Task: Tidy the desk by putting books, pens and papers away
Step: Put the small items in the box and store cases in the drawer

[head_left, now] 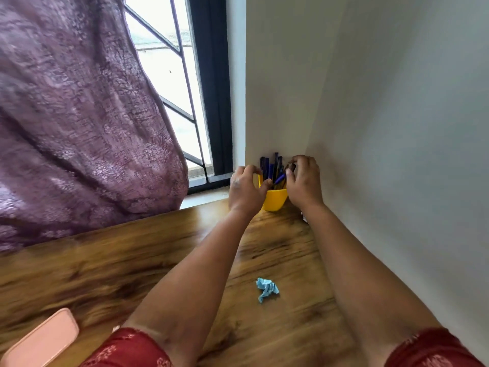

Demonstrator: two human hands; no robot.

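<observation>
We reached both arms to the yellow cup [275, 198] in the desk [132, 263] corner. The pens [274, 169] stood roughly upright, long axes vertical. Our left hand [244, 190] curled against the rim; our right hand [304, 181] apparently pinched a dark pen.

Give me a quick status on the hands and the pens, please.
Left hand curled round the yellow cup. Right hand at the pens, grip unclear. Crumpled blue paper lies loose on the desk.
</observation>
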